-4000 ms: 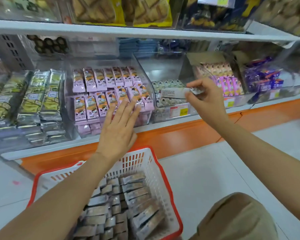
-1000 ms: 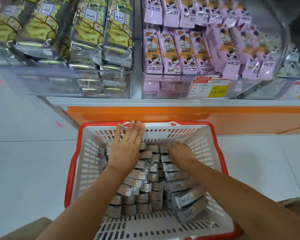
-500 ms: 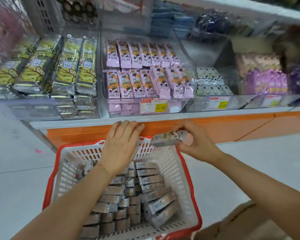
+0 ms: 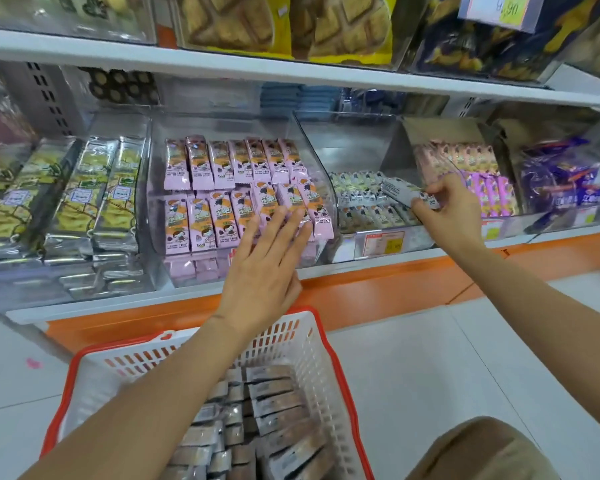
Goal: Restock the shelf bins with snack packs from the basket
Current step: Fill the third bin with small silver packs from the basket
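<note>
A white basket with a red rim (image 4: 312, 327) sits on the floor below the shelf, holding several grey-brown snack packs (image 4: 274, 400). My right hand (image 4: 451, 209) grips a pale snack pack (image 4: 400, 190) over the clear bin (image 4: 357, 147) of matching white packs (image 4: 357, 192). My left hand (image 4: 264, 265) is raised with straight fingers, its fingertips against the pink packs (image 4: 222, 192) at the front of the neighbouring bin.
Yellow-and-silver packs (image 4: 84, 195) fill the bin at left. Pink and purple packs (image 4: 478, 181) lie in bins at right. A white upper shelf (image 4: 291, 72) carries biscuit bags. An orange base strip (image 4: 378, 292) runs under the bins. My knee (image 4: 489, 452) is at lower right.
Both hands rose from the basket to the shelf. My right hand carried a pack up to the white-pack bin; my left hand moved from the basket rim to the pink packs.
</note>
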